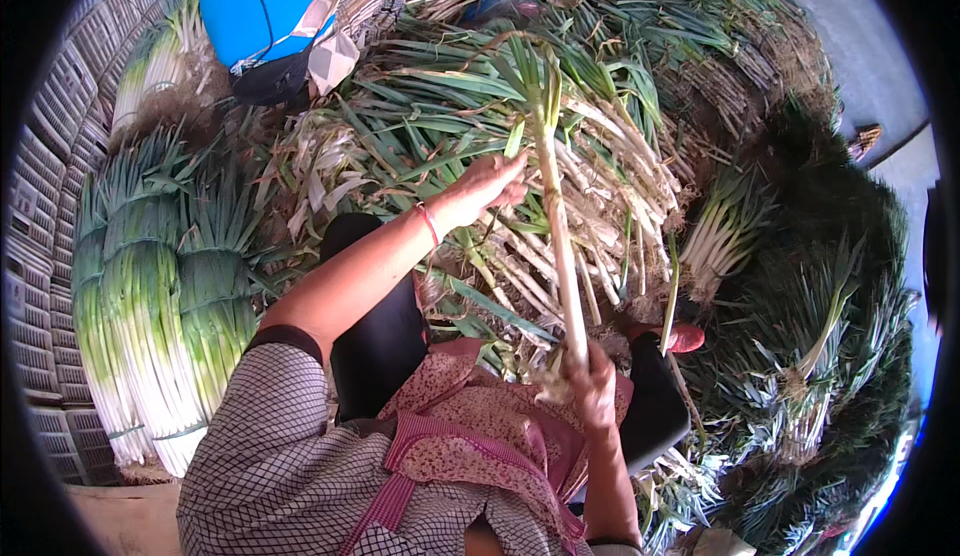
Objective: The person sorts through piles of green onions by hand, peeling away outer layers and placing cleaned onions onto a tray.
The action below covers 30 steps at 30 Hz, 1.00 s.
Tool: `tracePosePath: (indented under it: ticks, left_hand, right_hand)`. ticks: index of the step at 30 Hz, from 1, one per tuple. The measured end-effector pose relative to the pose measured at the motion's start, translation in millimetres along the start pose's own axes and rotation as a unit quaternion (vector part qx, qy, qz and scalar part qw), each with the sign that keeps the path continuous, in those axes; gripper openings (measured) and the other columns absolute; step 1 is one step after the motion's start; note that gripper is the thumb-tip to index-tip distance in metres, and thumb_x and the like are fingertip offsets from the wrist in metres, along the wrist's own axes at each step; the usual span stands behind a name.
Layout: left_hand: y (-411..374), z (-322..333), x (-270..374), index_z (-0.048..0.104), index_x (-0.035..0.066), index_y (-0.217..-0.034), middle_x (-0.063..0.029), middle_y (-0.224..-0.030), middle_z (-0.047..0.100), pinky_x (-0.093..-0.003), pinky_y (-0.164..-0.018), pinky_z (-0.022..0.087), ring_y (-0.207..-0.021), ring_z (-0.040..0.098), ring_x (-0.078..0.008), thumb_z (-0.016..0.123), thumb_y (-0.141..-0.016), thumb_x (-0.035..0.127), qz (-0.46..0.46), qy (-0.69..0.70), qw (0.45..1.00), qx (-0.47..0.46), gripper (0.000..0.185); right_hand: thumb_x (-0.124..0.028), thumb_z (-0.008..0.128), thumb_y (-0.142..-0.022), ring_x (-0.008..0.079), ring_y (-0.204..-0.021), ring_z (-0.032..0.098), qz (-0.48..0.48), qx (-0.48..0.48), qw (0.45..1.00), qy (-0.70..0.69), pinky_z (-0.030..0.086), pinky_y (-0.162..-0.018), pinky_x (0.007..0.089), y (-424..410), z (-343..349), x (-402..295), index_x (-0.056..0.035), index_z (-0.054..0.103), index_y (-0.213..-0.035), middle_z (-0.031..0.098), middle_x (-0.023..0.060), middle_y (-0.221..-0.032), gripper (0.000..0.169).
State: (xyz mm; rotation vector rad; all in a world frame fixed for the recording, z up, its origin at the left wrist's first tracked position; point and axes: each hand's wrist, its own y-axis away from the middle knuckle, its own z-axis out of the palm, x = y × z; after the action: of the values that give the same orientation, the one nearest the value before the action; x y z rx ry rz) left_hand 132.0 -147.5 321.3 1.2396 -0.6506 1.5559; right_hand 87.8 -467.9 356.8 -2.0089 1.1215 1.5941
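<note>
My right hand (592,387) grips a long leek (556,218) low on its white shaft, near the roots. The leek stands nearly upright before me, its green leaves pointing away. My left hand (491,187), with a red band at the wrist, is left of the shaft and apart from it. Its fingers are curled, and a light green leaf strip (515,138) rises from the fingertips. Beneath both hands lies a loose heap of untrimmed leeks (600,158), dry soil on their shafts.
Tied leek bundles (146,293) stand at left, beside stacked plastic crates (37,233). Peeled leaves (330,158) lie between them and the heap. Another person in a blue garment (255,8) sits at upper left. More leeks (795,436) and a leafy pile (847,203) fill the right.
</note>
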Motion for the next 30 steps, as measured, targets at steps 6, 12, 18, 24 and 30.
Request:
tracePosePath:
  ticks: [6, 12, 18, 24, 30]
  left_hand:
    - [-36.8, 1.8, 60.0, 0.054, 0.0, -0.101, -0.0125, -0.086, 0.063, -0.0315, -0.072, 0.053, -0.075, 0.063, -0.0212, 0.057, -0.085, 0.039, 0.11, 0.317, 0.942, -0.013, 0.042]
    - [-17.4, 23.8, 74.3, 0.051, -0.004, -0.106, -0.0174, -0.094, 0.062, -0.0397, -0.083, 0.051, -0.09, 0.062, -0.0308, 0.053, -0.089, 0.029, 0.191, 0.326, 0.921, -0.092, 0.038]
    - [-16.2, 18.7, 74.7, 0.044, -0.007, -0.114, -0.019, -0.099, 0.059, -0.0408, -0.074, 0.055, -0.096, 0.06, -0.0303, 0.05, -0.091, 0.028, 0.23, 0.279, 0.931, -0.051, 0.042]
    - [-28.9, -40.3, 86.5, 0.052, -0.004, -0.097, -0.0184, -0.083, 0.058, -0.0516, -0.084, 0.048, -0.09, 0.061, -0.0364, 0.057, -0.087, 0.027, 0.229, 0.325, 0.917, 0.023, 0.033]
    - [-18.9, -58.1, 102.3, 0.052, -0.003, -0.097, -0.0143, -0.083, 0.056, -0.0494, -0.079, 0.053, -0.087, 0.061, -0.0361, 0.057, -0.087, 0.028, 0.291, 0.286, 0.913, 0.014, 0.033]
  right_hand:
    - [-0.02, 0.061, -0.085, 0.019, -0.07, 0.061, -0.029, -0.09, 0.994, 0.047, 0.052, -0.061, 0.0311, 35.7, 29.3, 35.9, 0.0002, 0.051, -0.099, 0.058, 0.0096, -0.079, 0.027]
    - [-0.032, 0.067, -0.079, 0.0266, -0.081, 0.061, -0.264, 0.13, 0.951, 0.093, 0.051, -0.073, 0.0351, -98.3, 51.1, -15.0, 0.0065, 0.051, -0.109, 0.06, 0.0193, -0.093, 0.051]
    - [-0.013, 0.067, -0.079, 0.0119, -0.066, 0.051, -0.301, 0.116, 0.918, -0.23, 0.045, -0.06, 0.0271, -197.4, 100.0, -114.8, 0.0003, 0.053, -0.094, 0.057, 0.0069, -0.079, 0.024]
    - [-0.012, 0.061, -0.082, 0.0138, -0.069, 0.057, -0.191, 0.056, 0.966, -0.164, 0.051, -0.066, 0.0276, -127.5, 104.0, -39.5, -0.0033, 0.051, -0.098, 0.058, 0.0046, -0.079, 0.021]
    - [-0.021, 0.071, -0.07, 0.0285, -0.088, 0.06, 0.04, -0.131, 0.983, 0.122, 0.047, -0.084, 0.0421, -32.9, 40.5, 115.4, -0.0074, 0.054, -0.11, 0.062, 0.0126, -0.098, 0.045]
